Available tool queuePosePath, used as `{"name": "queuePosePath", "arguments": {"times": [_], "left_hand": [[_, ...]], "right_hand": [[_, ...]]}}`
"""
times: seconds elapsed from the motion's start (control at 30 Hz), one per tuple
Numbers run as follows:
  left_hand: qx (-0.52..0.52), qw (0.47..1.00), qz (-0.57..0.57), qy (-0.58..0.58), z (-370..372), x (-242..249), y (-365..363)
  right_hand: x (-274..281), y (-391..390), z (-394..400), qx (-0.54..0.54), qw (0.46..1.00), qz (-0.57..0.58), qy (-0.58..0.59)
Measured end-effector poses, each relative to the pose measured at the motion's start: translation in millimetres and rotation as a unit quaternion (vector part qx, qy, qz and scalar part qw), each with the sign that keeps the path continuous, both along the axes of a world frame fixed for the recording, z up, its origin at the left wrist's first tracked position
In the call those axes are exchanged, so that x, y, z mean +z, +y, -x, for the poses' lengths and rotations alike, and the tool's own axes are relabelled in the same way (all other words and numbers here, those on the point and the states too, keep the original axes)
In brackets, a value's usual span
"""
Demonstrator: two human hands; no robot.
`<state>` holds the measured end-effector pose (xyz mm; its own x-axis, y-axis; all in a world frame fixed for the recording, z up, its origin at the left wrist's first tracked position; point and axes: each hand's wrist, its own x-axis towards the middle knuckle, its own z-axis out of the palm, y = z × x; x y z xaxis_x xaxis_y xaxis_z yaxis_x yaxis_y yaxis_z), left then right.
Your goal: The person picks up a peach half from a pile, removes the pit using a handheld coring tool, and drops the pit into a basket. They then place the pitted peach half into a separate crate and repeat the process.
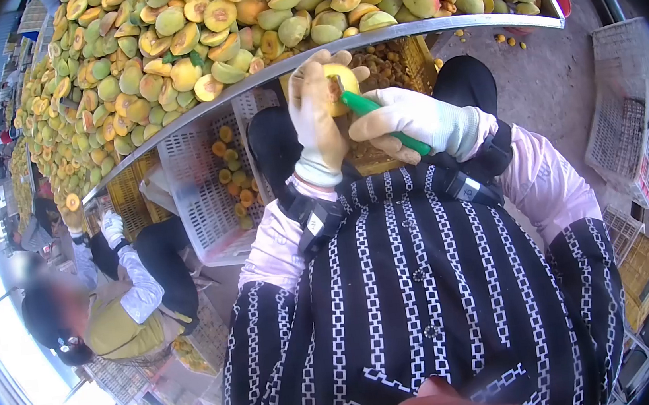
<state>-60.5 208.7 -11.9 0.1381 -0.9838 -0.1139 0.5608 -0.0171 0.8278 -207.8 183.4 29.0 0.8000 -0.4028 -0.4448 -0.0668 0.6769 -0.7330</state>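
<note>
My left hand (318, 115), in a cream-coloured glove, is closed around a halved yellow peach (344, 77) with its cut face and brown pit cavity turned to the right. In my right hand (419, 118), gloved with a ribbed white cuff, is a green-handled tool (365, 105). Its tip meets the middle of the cut face; the working end is hidden in the fruit. Both hands are over my lap, just below the metal rim of a table (393, 34) heaped with peach halves (186, 73).
Between my knees is a yellow crate (418, 64) holding brownish scraps. Left of me stands a white crate (197, 177) with several peach halves. A co-worker (125, 313) in gloves sits further left at the same table. Stacked crates (625, 116) stand at right.
</note>
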Motion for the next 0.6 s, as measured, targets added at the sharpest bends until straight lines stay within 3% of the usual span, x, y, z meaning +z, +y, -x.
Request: {"name": "queuePosePath", "arguments": {"times": [0.03, 0.07, 0.13, 0.23, 0.27, 0.4, 0.47, 0.6], "left_hand": [[0.051, 0.998, -0.012, 0.02, 6.9, 2.0, 1.3], [0.058, 0.998, -0.001, -0.023, 7.9, -1.3, 3.9], [0.035, 0.999, -0.004, 0.002, 0.3, -12.0, 5.4], [0.02, 0.997, -0.056, 0.051, -0.7, -15.3, -1.3], [0.014, 0.996, -0.077, 0.036, -1.0, -22.6, -5.4], [-0.003, 0.995, -0.1, 0.018, 3.1, -25.4, -2.8], [0.012, 0.994, -0.101, 0.036, 8.0, -20.8, 1.0], [0.025, 0.995, -0.088, 0.026, 12.6, -13.1, -1.0]], "right_hand": [[1.8, -1.0, 0.1, 0.001, 1.0, 0.002, 0.0], [3.5, -1.2, 0.0, 0.005, 1.0, -0.005, -0.005], [2.7, 1.0, -1.4, 0.008, 1.0, -0.015, -0.012], [-8.7, 4.4, -5.7, 0.003, 0.989, 0.131, 0.071], [-19.2, 7.6, -7.9, -0.025, 0.927, 0.334, 0.169], [-15.7, 6.0, -1.0, 0.008, 0.939, 0.279, 0.201], [-15.3, 2.5, 10.0, 0.027, 0.998, 0.053, 0.024], [-13.1, 3.1, 12.4, 0.012, 1.0, 0.016, 0.001]]}}
